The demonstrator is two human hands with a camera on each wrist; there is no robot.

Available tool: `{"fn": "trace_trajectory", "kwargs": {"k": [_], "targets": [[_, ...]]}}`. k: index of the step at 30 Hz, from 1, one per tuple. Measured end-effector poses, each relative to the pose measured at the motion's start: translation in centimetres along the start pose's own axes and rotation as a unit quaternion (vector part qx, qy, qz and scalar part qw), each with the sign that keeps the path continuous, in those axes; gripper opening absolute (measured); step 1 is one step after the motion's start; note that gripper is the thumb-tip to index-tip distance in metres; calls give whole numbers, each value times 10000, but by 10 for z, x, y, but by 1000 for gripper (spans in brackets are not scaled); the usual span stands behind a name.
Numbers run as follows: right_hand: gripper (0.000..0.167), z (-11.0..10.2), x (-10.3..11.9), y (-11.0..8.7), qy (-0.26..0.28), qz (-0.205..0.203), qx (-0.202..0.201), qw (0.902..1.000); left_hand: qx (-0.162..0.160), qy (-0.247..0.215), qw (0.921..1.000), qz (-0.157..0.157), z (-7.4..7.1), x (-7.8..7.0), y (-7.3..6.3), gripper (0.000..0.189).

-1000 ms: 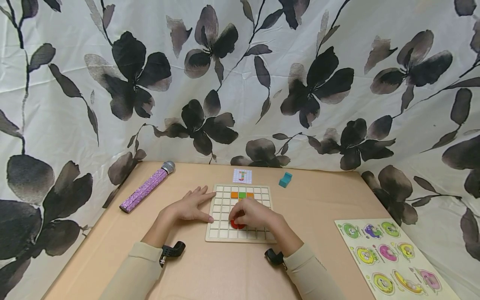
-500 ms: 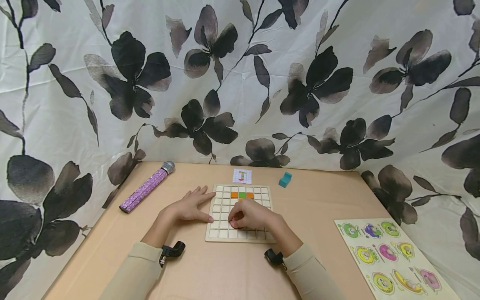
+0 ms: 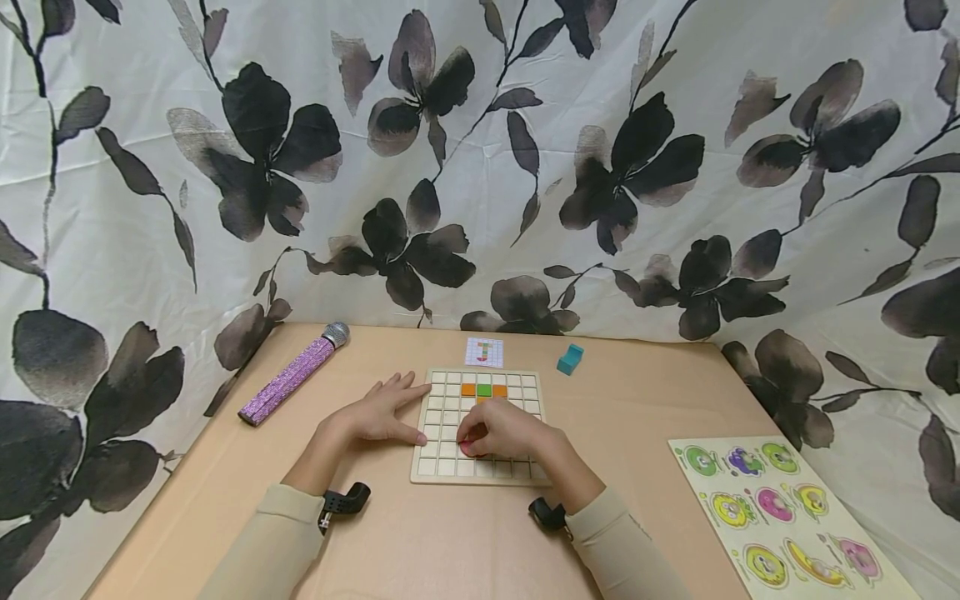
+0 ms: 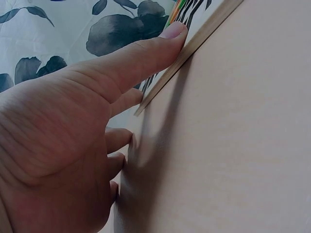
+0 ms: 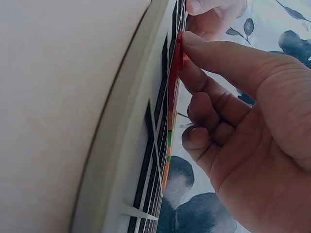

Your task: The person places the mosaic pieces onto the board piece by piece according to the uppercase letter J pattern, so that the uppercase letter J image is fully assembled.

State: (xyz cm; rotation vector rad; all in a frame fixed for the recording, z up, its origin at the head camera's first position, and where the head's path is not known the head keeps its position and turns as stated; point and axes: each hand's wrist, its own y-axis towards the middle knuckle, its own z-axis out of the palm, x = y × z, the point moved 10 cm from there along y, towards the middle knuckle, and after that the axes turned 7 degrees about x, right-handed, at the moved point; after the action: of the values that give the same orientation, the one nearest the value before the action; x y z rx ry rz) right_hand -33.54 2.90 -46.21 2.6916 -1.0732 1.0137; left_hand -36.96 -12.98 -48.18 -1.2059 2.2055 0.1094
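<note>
In the head view, a pale grid board [image 3: 442, 472] lies on the table with an orange tile [image 3: 468, 390], a green tile [image 3: 483, 390] and another orange tile [image 3: 499, 390] in one row. My right hand [image 3: 510, 429] is over the board's middle, thumb and forefinger pinching a small red piece [image 5: 181, 52] close to its surface. Beside that piece, more red [image 5: 173, 92] shows flat on the grid in the right wrist view; fingers hide much of both. My left hand [image 3: 382, 415] has its fingers spread at the board's left edge, thumb [image 4: 170, 41] resting on the rim.
Behind the board lies a small card [image 3: 474, 354] with a printed coloured grid pattern. A teal block [image 3: 570, 360] is at the back right, a glittery pink microphone [image 3: 292, 379] at the left. A fruit-picture sheet [image 3: 750, 533] covers the right front corner.
Less red shows below my right fingertips than one second ago, when a wider red patch was visible. Both hands stay in nearly the same places.
</note>
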Motion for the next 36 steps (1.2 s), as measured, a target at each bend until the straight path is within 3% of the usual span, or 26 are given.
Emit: {"fn": "trace_trajectory", "kwargs": {"k": [24,30,36], "targets": [[21,1,-1,-4,-268,97,106,9995,13,0,10000,73,2,0,3,97],[19,-12,-1,-10,-297,227,-268,9989,27,14,10000,38,2,1,4,98],[20,-30,-4,-17,-378,-34,-823,9959,43,22,10000,-21,4,3,4,97]]}}
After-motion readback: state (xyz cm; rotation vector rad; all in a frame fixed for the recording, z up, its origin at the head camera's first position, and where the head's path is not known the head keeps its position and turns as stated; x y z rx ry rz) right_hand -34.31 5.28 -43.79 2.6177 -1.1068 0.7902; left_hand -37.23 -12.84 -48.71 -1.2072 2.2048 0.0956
